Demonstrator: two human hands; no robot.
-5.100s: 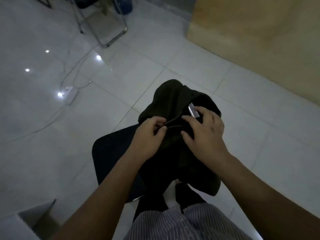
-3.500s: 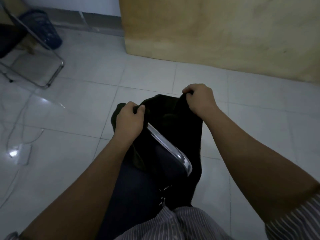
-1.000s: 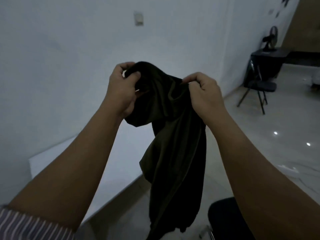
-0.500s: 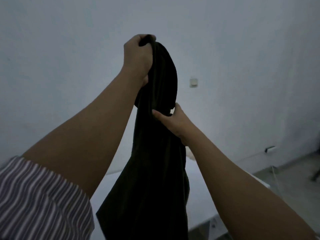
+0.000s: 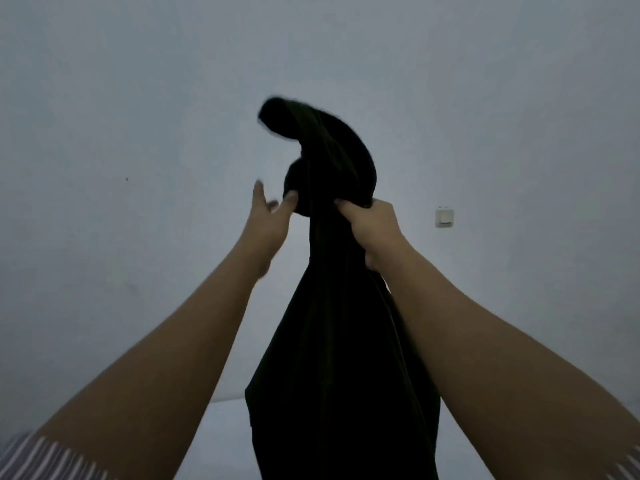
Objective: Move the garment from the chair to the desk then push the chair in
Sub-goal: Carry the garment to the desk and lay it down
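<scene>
One dark garment (image 5: 341, 334) hangs in the air in front of a pale wall, its top flopped over, its lower end dangling above the white surface (image 5: 221, 441). The right hand (image 5: 372, 225) has its fingers clenched on the bunched cloth; the left hand (image 5: 268, 218) is spread and released, fingertips just brushing it. The garment looks off the chair but not yet laid down; pushing the chair in remains. Two hands, one garment; no chair in view.

Both arms raised, forearms bare, striped sleeves at the elbows. Right hand (image 5: 372, 225) fisted tight around the garment (image 5: 341, 341), knuckles up, cloth flopping over above it and hanging below. Left hand (image 5: 268, 216) spread loose, fingers extended, fingertips (image 5: 291, 199) touching the cloth beside it.
</scene>
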